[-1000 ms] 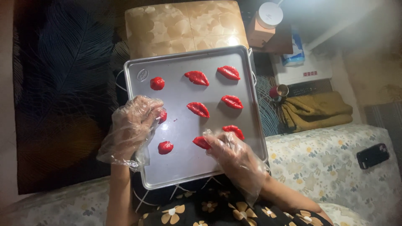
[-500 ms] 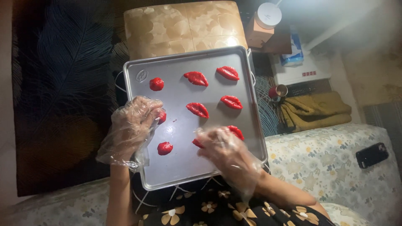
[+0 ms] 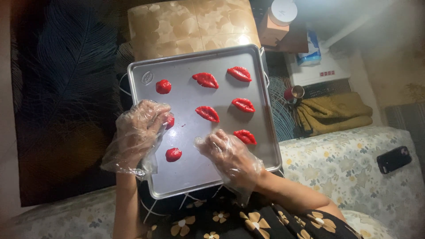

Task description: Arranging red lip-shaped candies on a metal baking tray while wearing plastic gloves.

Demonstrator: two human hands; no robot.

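Note:
A silver baking tray [image 3: 190,175] lies across my lap and carries several red dough pieces. Some are lip-shaped, such as one [image 3: 207,113] in the middle, and others are round lumps, such as one [image 3: 173,154] near the front. Both hands wear loose clear plastic gloves. My left hand [image 3: 137,132] rests at the tray's left edge with its fingertips curled on a small red piece [image 3: 170,122], mostly hidden. My right hand [image 3: 230,157] presses down at the tray's front, fingers closed over a red piece that I cannot see. A lip-shaped piece [image 3: 245,136] lies just beyond its fingers.
A beige cushioned stool [image 3: 190,26] stands beyond the tray. At the right are a folded olive cloth [image 3: 336,115], a small metal cup [image 3: 295,93] and a white appliance [image 3: 323,71]. A black phone [image 3: 394,159] lies on the floral sofa [image 3: 345,172].
My right hand has slid left and forward over the red piece it was touching, which is now hidden. My left hand has stayed put.

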